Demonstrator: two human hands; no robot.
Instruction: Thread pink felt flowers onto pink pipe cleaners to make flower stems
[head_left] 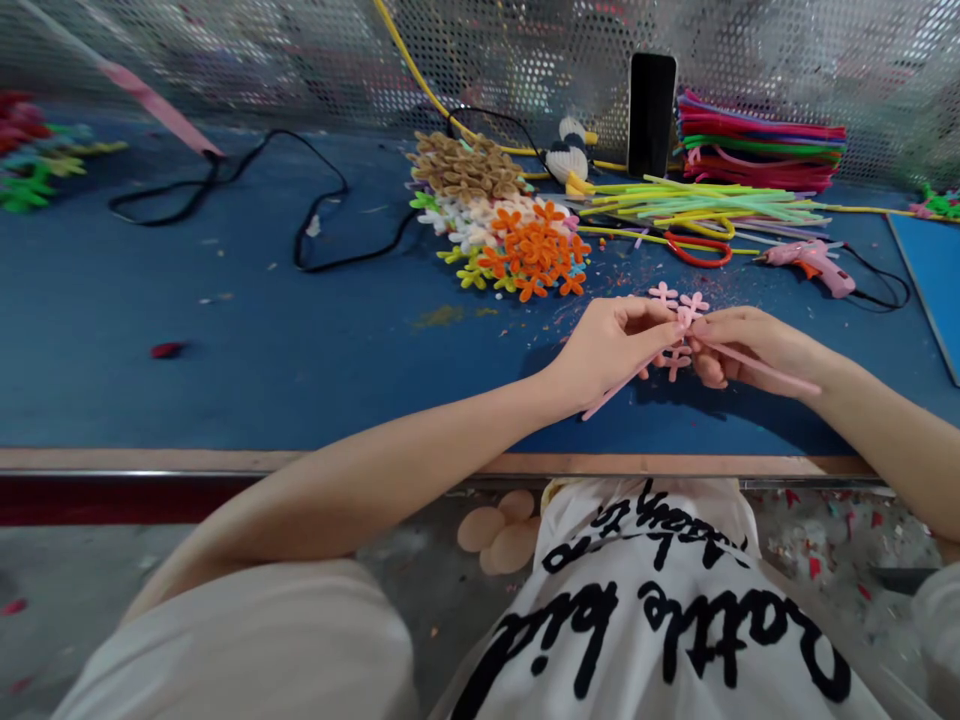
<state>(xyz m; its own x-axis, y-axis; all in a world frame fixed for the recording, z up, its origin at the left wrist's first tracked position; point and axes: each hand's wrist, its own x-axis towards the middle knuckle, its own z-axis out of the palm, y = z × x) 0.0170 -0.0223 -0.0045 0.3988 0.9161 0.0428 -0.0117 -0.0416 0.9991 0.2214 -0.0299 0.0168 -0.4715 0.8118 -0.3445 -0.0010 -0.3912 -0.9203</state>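
Between thumb and fingers, my left hand (611,350) pinches a light pink pipe cleaner (761,370), whose one end sticks out below that hand and the other across my right palm. My right hand (757,348) pinches the same pipe cleaner close to the left fingertips, where it is bent into a small loop. Just beyond my fingertips lie small pink pipe-cleaner flowers (694,304) on the blue table; another pink flower (677,362) shows just below, between the hands. The fingers partly hide the bend.
A pile of finished flowers (536,245) in orange, white, brown and green lies beyond my left hand. Farther back are loose yellow-green pipe cleaners (697,203), red-handled scissors (699,252), a pink glue gun (810,264), a bundle of coloured pipe cleaners (761,142) and a phone (650,115).
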